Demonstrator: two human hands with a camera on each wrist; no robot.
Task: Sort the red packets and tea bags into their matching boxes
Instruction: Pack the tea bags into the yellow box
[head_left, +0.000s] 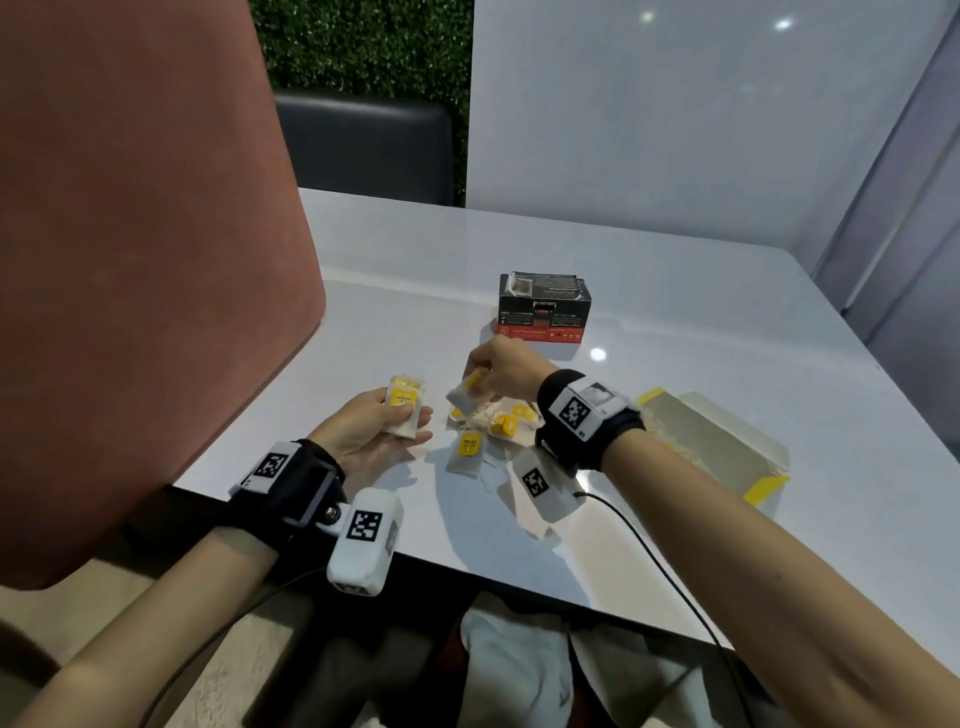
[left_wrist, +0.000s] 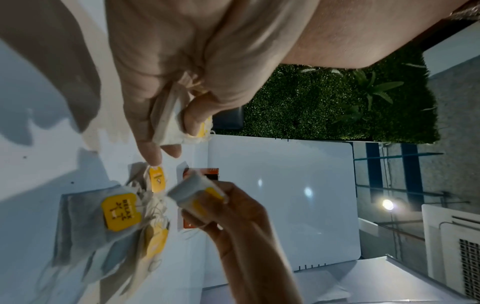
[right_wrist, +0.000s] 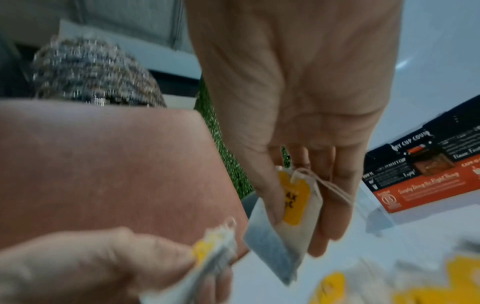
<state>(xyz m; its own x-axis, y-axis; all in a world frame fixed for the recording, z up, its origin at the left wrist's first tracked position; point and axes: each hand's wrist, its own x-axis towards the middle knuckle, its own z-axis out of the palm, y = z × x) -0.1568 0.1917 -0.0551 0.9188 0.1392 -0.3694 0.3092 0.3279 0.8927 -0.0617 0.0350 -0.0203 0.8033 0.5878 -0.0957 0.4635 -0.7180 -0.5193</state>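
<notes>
My left hand (head_left: 379, 426) holds a small stack of tea bags (head_left: 404, 408) with yellow tags, thumb on top; the left wrist view shows that stack (left_wrist: 171, 121) pinched between thumb and fingers. My right hand (head_left: 501, 364) pinches one tea bag (head_left: 466, 396) by its yellow tag just above the loose pile; in the right wrist view this tea bag (right_wrist: 285, 226) hangs from the thumb and fingers. Several more tea bags (head_left: 470, 452) lie on the white table (head_left: 675, 322). The black and red box (head_left: 544, 307) stands behind the hands, packets upright inside. An open yellow and white box (head_left: 727, 441) lies at right.
A tall reddish chair back (head_left: 145, 260) rises at the left edge of the table. White panels wall the far and right sides. A cable (head_left: 649, 551) runs from my right wrist over the table's near edge.
</notes>
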